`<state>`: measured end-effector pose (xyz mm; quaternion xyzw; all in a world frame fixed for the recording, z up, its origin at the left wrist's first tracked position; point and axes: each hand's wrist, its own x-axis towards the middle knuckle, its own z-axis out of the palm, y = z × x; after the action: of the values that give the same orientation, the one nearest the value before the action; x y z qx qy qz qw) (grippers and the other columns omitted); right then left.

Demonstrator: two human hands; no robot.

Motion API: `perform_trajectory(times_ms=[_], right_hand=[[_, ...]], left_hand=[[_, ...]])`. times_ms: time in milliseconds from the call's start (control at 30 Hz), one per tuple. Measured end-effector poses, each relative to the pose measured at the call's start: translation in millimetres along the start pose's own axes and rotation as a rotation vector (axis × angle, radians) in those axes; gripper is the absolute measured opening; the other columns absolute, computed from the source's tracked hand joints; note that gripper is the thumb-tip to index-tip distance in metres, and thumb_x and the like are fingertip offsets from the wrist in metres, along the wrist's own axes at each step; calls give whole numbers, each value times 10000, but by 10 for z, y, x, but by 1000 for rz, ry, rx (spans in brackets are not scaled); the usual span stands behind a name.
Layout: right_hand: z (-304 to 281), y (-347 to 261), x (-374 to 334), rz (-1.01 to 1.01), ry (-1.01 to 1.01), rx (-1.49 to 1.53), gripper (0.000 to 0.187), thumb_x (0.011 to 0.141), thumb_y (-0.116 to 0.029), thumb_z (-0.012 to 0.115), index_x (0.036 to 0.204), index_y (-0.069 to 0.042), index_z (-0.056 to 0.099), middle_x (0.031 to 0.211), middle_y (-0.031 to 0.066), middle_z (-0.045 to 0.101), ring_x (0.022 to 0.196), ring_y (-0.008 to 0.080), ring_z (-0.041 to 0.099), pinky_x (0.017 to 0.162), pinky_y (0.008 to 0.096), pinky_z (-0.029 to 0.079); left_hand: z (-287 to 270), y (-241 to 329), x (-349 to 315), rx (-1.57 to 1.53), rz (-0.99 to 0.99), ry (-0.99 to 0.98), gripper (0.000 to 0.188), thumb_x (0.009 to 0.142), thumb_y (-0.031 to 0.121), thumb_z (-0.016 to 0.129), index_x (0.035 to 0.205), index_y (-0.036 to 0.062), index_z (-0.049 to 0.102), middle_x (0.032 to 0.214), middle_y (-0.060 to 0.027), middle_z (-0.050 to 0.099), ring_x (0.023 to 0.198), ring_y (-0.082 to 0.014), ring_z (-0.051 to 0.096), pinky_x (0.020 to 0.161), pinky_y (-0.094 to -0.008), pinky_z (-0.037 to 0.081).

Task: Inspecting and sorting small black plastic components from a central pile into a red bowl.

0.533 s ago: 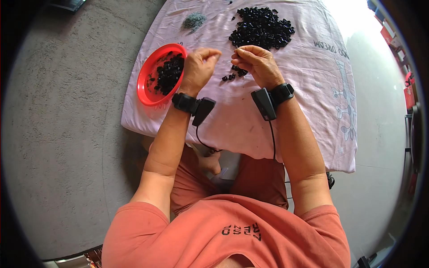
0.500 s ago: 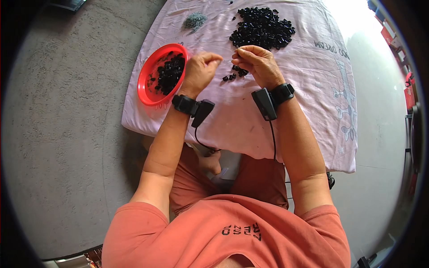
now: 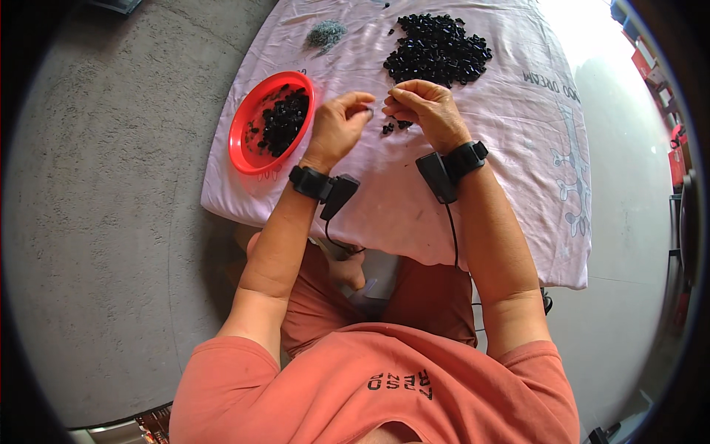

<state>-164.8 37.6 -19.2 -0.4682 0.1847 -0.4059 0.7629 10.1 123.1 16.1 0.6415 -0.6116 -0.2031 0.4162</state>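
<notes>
Over the cloth-covered table, my left hand (image 3: 339, 129) is curled beside the red bowl (image 3: 235, 140), with a tiny dark spot at its thumb tip too small to name. My right hand (image 3: 433, 111) faces it, thumb and forefinger pressed together in a pinch; what they hold is too small to make out. A narrow gap separates the two hands. Small black pieces (image 3: 282, 122) lie heaped inside the bowl. Beyond my right hand spreads a large pile of shiny black pieces (image 3: 436, 48). A few loose black pieces (image 3: 387, 129) lie just below its fingers.
A small heap of fine grey bits (image 3: 325, 35) sits at the far left of the pink printed cloth (image 3: 392, 200). Each wrist wears a black strapped device, and cables (image 3: 452, 233) hang from them toward my lap. Red items (image 3: 642, 58) stand along the right side.
My left hand has shifted slightly right and its forefinger and thumb tips have parted. My right hand has moved slightly down, keeping its pinch.
</notes>
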Motion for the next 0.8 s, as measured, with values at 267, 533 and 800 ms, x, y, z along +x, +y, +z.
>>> perform_trajectory(times_ms=[267, 533, 800], right_hand=[[61, -44, -42, 14, -31, -111, 181, 950, -179, 609, 1015, -22, 672, 918, 92, 711, 822, 167, 707, 726, 251, 555], [59, -55, -52, 9, -34, -107, 186, 946, -182, 614, 1021, -22, 670, 924, 94, 710, 833, 175, 708, 730, 253, 555], [65, -55, -51, 13, -36, -106, 182, 944, -183, 615, 1012, -23, 670, 920, 89, 710, 829, 173, 710, 729, 253, 556]], left_hand=[[127, 306, 180, -351, -32, 166, 161, 863, 54, 670, 1000, -11, 723, 874, -57, 718, 773, -84, 638, 717, -225, 514], [149, 299, 205, -337, -62, 132, 159, 892, 50, 648, 1025, -3, 718, 882, -51, 705, 798, -91, 622, 744, -229, 501], [93, 300, 195, -413, -137, 49, 180, 910, 81, 624, 1055, 5, 700, 896, -43, 697, 810, -88, 623, 761, -235, 498]])
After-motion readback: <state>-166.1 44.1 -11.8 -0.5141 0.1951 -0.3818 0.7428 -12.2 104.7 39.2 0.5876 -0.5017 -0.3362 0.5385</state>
